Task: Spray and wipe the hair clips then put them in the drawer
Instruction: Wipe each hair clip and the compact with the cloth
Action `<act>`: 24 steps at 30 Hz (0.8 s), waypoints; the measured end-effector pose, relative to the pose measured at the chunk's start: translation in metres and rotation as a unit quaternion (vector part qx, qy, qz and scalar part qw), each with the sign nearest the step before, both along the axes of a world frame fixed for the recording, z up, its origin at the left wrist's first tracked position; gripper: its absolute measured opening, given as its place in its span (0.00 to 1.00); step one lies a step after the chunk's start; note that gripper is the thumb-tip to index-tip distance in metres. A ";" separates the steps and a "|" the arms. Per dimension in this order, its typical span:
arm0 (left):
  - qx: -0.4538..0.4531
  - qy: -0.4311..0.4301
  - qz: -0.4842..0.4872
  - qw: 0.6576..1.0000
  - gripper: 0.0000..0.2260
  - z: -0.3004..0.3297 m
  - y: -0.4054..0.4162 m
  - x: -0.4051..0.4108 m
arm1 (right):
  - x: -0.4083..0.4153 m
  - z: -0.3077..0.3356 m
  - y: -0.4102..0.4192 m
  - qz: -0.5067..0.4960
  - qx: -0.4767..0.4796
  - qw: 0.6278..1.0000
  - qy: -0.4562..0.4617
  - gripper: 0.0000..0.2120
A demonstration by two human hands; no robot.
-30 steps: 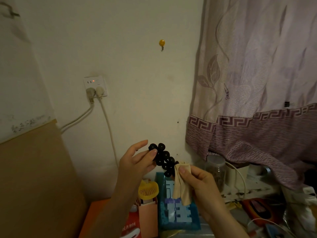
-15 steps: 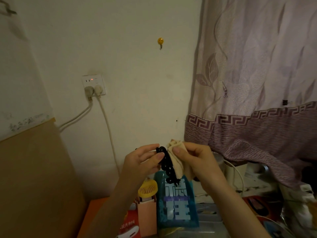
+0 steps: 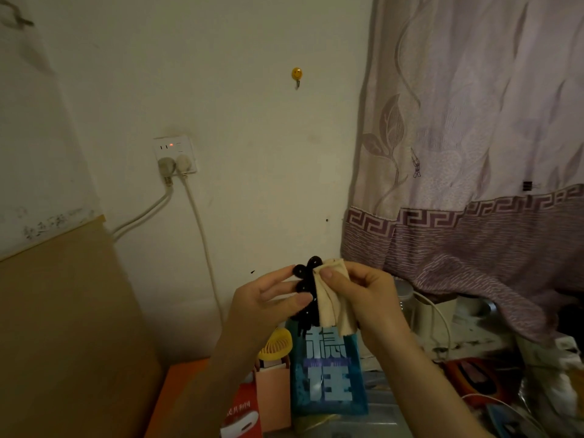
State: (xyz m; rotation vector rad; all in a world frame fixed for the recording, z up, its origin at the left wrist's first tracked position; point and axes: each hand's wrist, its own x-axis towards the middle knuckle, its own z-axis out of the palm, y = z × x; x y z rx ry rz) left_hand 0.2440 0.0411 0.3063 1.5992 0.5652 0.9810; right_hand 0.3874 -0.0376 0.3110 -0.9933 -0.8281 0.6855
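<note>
Since a second ago my right hand (image 3: 363,298) has brought the cloth (image 3: 331,301) onto the hair clip (image 3: 305,289) | left hand (image 3: 268,301) fingers pinch clip | right fingers clamp cloth | clip held above blue box (image 3: 328,374)

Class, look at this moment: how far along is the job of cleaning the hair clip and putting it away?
Done: cannot tell if it was sprayed. In hand: the left hand holds the black hair clip while the right hand presses a beige cloth against it, so wiping is under way. Left: putting it away; no drawer is in view.
</note>
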 end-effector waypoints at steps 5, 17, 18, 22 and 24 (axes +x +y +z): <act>0.000 0.031 -0.004 1.000 0.24 -0.014 -0.006 0.000 | 0.002 -0.003 0.003 0.000 0.001 0.994 0.109 0.13; 0.037 -0.015 0.027 0.999 0.14 -0.015 0.000 -0.005 | 0.007 -0.013 0.003 -0.026 -0.015 0.997 0.071 0.08; 0.040 -0.018 0.027 0.999 0.14 -0.014 0.001 -0.006 | 0.008 -0.013 0.002 -0.028 -0.013 0.997 0.064 0.06; 0.059 -0.021 0.033 0.998 0.13 -0.012 0.006 -0.011 | 0.013 -0.008 -0.002 -0.041 0.005 0.998 0.054 0.05; 0.068 -0.015 0.030 0.997 0.13 -0.009 0.007 -0.012 | 0.016 -0.004 -0.003 -0.060 0.018 0.998 0.028 0.07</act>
